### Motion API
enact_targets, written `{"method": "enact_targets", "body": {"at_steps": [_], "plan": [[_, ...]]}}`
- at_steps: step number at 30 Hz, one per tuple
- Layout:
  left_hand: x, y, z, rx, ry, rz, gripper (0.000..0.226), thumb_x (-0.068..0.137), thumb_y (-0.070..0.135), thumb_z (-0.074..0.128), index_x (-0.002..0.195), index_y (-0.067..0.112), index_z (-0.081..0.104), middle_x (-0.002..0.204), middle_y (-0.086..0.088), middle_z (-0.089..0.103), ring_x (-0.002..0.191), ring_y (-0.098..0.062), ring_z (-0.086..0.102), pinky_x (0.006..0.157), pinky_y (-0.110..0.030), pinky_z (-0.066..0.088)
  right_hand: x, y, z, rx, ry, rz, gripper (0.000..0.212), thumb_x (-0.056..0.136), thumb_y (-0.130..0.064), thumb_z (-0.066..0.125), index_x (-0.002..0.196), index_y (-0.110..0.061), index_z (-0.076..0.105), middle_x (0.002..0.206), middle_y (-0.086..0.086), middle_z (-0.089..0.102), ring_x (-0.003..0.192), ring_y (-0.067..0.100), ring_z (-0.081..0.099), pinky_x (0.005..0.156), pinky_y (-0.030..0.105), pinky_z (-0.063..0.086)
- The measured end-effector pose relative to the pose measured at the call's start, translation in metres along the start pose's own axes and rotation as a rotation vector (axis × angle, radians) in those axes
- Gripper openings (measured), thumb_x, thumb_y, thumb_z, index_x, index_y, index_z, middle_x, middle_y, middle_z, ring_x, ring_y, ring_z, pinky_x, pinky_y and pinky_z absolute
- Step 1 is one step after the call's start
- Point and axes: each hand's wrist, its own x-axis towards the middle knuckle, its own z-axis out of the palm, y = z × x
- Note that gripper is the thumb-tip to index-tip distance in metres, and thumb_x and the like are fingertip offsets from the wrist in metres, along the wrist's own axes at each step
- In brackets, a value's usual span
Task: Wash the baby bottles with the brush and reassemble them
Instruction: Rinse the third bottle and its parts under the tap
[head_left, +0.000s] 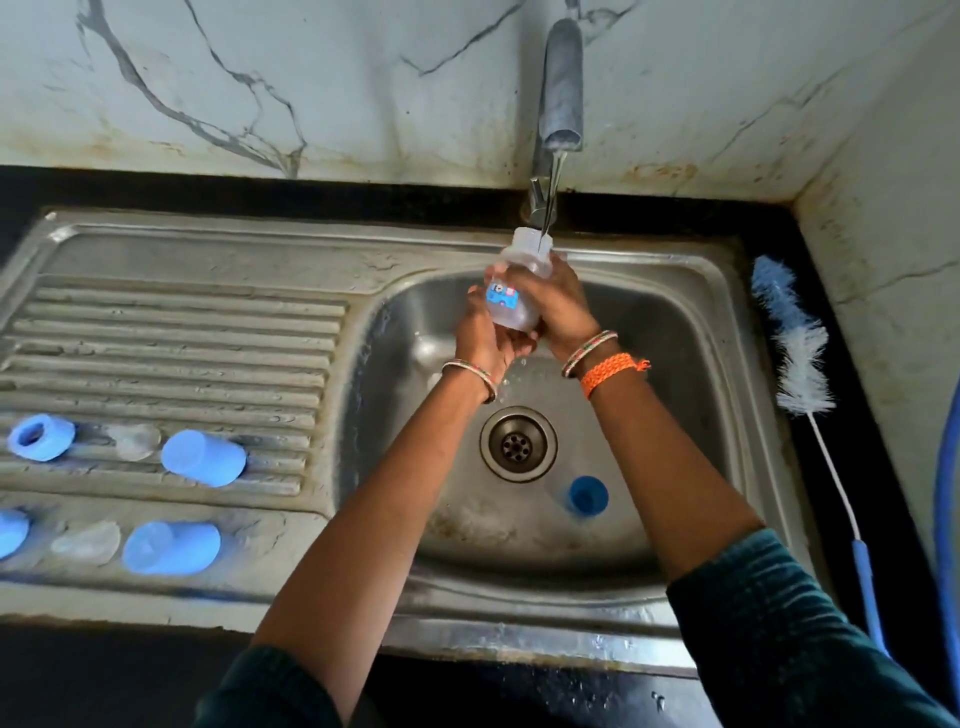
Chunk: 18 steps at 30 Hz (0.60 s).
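A clear baby bottle (522, 260) with a blue picture on its side is held upright over the sink basin (670, 332), its open neck under the thin stream from the tap (560, 88). My left hand (480, 332) cups the bottle's base and left side. My right hand (556, 306) grips it from the right. The bottle brush (797, 353), with blue and white bristles and a long handle, lies on the black counter right of the sink. Blue caps (202, 457) (171, 546), a blue collar ring (40, 437) and clear teats (134, 440) (88, 543) lie on the draining board.
A small blue cup-like part (588, 496) lies in the basin near the drain (518, 444). Another blue piece (10, 530) shows at the left edge. A marble wall rises behind and to the right. A blue hose (948, 509) runs along the right edge.
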Motion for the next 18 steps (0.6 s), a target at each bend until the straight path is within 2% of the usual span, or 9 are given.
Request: {"method": "enact_targets", "body": {"at_steps": [3,5,6,7,9,10,12,14,18], "plan": [[0.005,-0.011,0.003,0.458,0.177,0.479,0.033,0.105,0.022,0.024,0.090,0.007,0.050,0.074,-0.003,0.054,0.063,-0.008,0.050,0.050,-0.016,0.037,0.000,0.004,0.020,-0.210,0.405,-0.045,0.045,0.073,-0.032,0.077,0.107,-0.006,0.063,0.099,0.008,0.070,0.087,0.020,0.067,0.086,0.038,0.054],[0.000,-0.014,0.004,0.549,0.151,0.637,0.023,0.103,0.015,0.028,0.086,0.009,0.043,0.072,-0.002,0.050,0.063,-0.009,0.046,0.052,-0.015,0.032,-0.002,0.000,0.025,-0.193,0.497,0.009,0.043,0.073,-0.035,0.077,0.104,-0.007,0.065,0.097,0.007,0.070,0.085,0.019,0.067,0.084,0.034,0.055],[-0.002,-0.013,0.006,0.522,0.143,0.599,0.024,0.103,0.013,0.028,0.084,0.010,0.043,0.070,-0.001,0.048,0.062,-0.008,0.045,0.050,-0.012,0.032,-0.001,-0.001,0.021,-0.143,0.460,0.038,0.038,0.073,-0.032,0.078,0.101,-0.008,0.066,0.094,0.006,0.071,0.080,0.017,0.067,0.078,0.030,0.056],[-0.001,-0.010,0.007,0.390,0.122,0.452,0.027,0.103,0.013,0.027,0.082,0.010,0.044,0.069,0.000,0.048,0.060,-0.007,0.045,0.049,-0.010,0.034,-0.001,-0.005,0.016,-0.057,0.376,0.070,0.031,0.074,-0.025,0.078,0.097,-0.007,0.067,0.087,0.006,0.070,0.073,0.015,0.066,0.070,0.027,0.056],[0.001,-0.003,0.003,0.086,-0.048,0.047,0.032,0.102,0.016,0.025,0.082,0.010,0.049,0.070,-0.005,0.054,0.057,-0.011,0.049,0.044,-0.013,0.040,-0.004,-0.014,0.004,0.174,0.130,0.119,0.019,0.075,-0.010,0.076,0.090,-0.007,0.065,0.078,0.007,0.066,0.067,0.015,0.064,0.063,0.026,0.055],[-0.001,0.003,-0.003,0.015,-0.161,-0.115,0.033,0.102,0.018,0.025,0.086,0.007,0.052,0.071,-0.009,0.058,0.054,-0.013,0.051,0.042,-0.016,0.042,-0.006,-0.018,-0.001,0.238,0.008,0.130,0.014,0.078,-0.007,0.072,0.089,-0.007,0.064,0.080,0.008,0.065,0.071,0.016,0.064,0.068,0.028,0.056],[-0.001,0.009,-0.014,0.020,-0.299,-0.236,0.037,0.102,0.024,0.026,0.092,0.003,0.055,0.068,-0.011,0.065,0.048,-0.014,0.055,0.041,-0.017,0.044,-0.008,-0.022,-0.010,0.237,-0.133,0.135,0.005,0.086,-0.007,0.064,0.090,-0.009,0.062,0.089,0.009,0.066,0.082,0.018,0.065,0.078,0.030,0.054],[-0.002,0.010,-0.011,0.022,-0.256,-0.238,0.043,0.103,0.032,0.025,0.091,0.004,0.056,0.064,-0.009,0.067,0.048,-0.013,0.058,0.045,-0.018,0.046,-0.005,-0.020,-0.012,0.224,-0.073,0.145,0.009,0.087,-0.011,0.064,0.095,-0.007,0.061,0.092,0.011,0.066,0.083,0.019,0.065,0.078,0.030,0.054],[-0.002,0.001,0.016,-0.100,-0.081,-0.090,0.044,0.100,0.043,0.036,0.108,0.006,0.058,0.090,-0.010,0.069,0.072,-0.016,0.066,0.053,-0.025,0.055,0.005,-0.009,0.005,-0.165,0.373,-0.036,0.015,0.076,-0.023,0.078,0.079,-0.017,0.065,0.085,0.005,0.070,0.074,0.015,0.064,0.072,0.029,0.054]]}}
